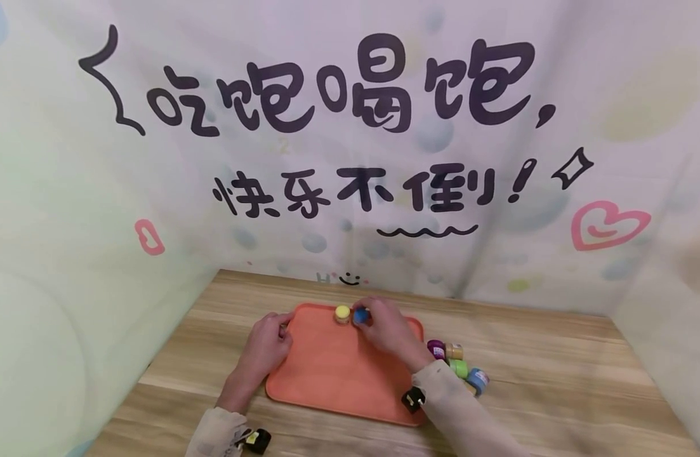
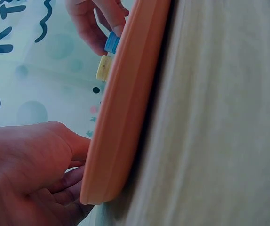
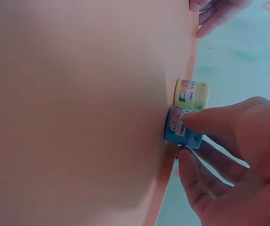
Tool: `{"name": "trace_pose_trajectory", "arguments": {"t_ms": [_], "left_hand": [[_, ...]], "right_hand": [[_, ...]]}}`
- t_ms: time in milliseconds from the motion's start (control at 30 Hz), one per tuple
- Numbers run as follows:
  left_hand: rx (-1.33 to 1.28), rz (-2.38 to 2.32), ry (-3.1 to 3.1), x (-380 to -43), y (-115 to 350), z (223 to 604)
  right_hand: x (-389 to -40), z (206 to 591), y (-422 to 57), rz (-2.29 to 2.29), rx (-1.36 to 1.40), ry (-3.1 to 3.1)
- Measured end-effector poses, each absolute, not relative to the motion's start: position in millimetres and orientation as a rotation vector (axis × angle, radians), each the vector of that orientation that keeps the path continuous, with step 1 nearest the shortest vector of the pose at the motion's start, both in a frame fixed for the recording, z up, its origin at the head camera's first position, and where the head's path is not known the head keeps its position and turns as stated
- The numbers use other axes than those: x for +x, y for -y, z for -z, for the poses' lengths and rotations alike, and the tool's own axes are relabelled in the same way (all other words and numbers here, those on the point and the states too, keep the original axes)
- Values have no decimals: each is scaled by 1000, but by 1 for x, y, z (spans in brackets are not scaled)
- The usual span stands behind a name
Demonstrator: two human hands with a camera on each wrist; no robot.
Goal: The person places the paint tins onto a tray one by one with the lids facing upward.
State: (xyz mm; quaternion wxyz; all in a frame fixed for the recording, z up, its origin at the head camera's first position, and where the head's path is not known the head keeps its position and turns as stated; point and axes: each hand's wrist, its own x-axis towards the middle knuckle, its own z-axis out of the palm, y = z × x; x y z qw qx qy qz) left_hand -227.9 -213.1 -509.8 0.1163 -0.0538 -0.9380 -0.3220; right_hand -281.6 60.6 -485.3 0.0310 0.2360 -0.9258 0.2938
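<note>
My right hand [image 1: 386, 327] is at the far edge of an orange tray [image 1: 332, 374]. It holds a small blue jar [image 3: 179, 127] with a printed label, the thumb pressed on its side. Close beside that jar, a small yellow-lidded jar [image 1: 342, 314] stands on the tray. My left hand [image 1: 268, 343] grips the tray's left rim with curled fingers; in the left wrist view the fingertips of this hand [image 2: 36, 174] are partly hidden behind the rim.
Right of the tray, several small jars lie on the wooden table [image 1: 527, 381], among them a purple jar [image 1: 436, 349], a green jar [image 1: 458, 367] and a blue jar [image 1: 478, 379]. A printed white cloth wall [image 1: 304, 254] rises behind the table.
</note>
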Motion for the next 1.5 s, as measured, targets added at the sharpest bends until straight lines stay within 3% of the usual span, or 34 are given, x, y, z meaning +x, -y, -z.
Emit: {"name": "trace_pose_trajectory", "arguments": {"t_ms": [800, 1500], "left_hand": [[-152, 932, 2748, -225, 214, 506], [-182, 907, 2729, -229, 215, 513]], "right_hand": [[-280, 472, -74, -927, 656, 2883], [-272, 447, -152, -929, 540, 2937]]}}
